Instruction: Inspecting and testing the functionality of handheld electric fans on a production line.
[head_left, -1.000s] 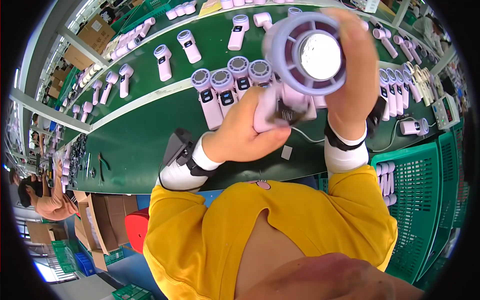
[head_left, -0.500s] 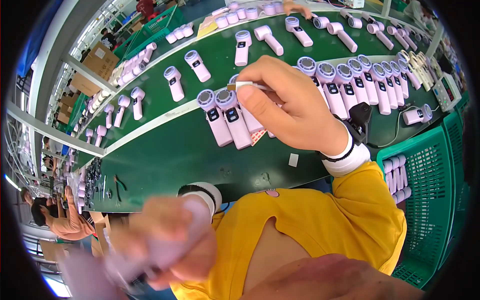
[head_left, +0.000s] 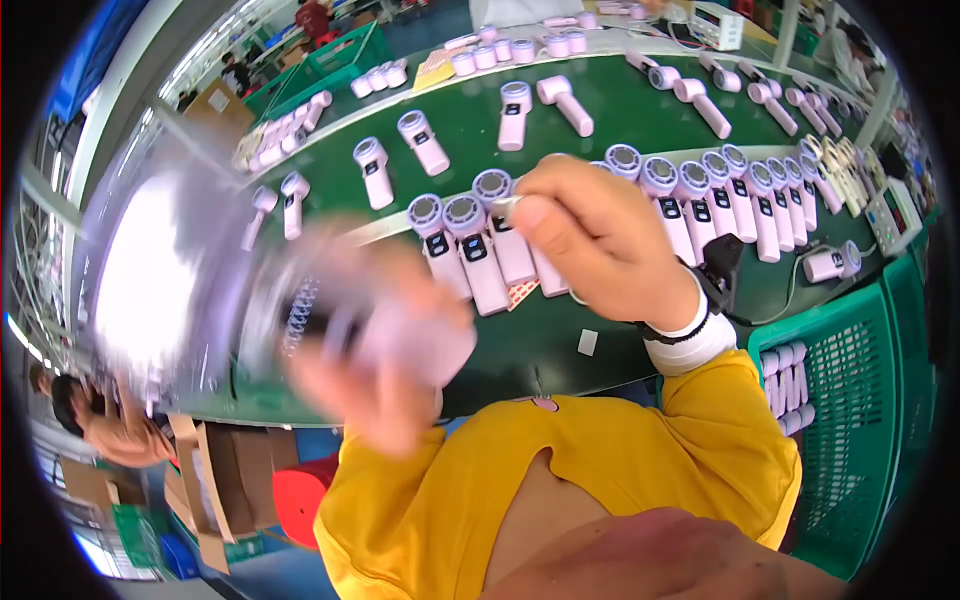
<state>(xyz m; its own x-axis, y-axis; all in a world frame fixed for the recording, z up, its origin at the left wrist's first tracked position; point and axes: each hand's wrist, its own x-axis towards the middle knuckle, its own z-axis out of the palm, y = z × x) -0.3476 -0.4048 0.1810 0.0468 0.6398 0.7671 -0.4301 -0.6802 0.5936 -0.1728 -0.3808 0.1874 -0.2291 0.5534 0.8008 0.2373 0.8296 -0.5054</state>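
My left hand (head_left: 372, 400), smeared by motion, is wrapped around the handle of a lilac handheld fan (head_left: 428, 350). The fan's blurred head points to the left, close to the camera. Thumb and fingers of my right hand (head_left: 612, 240) pinch a small white cable plug (head_left: 506, 207), most of it hidden by the fingertips. Just beyond and below that hand, several lilac fans (head_left: 480, 268) with round grilles and dark displays lean in a group on the green table. A black device (head_left: 722, 262) sits at my right wrist.
A row of fans (head_left: 715, 200) leans at the right, beside a meter box (head_left: 893, 215). A green crate (head_left: 860, 400) holding lilac parts stands at the right. A white card (head_left: 587, 343) lies near the table's front edge. Lower left are a cardboard box (head_left: 240, 480) and red stool (head_left: 300, 500).
My left hand has lifted the fan up and to the right from the lower left. My right hand keeps its pinch. One fan at the table's far side is gone from its place.
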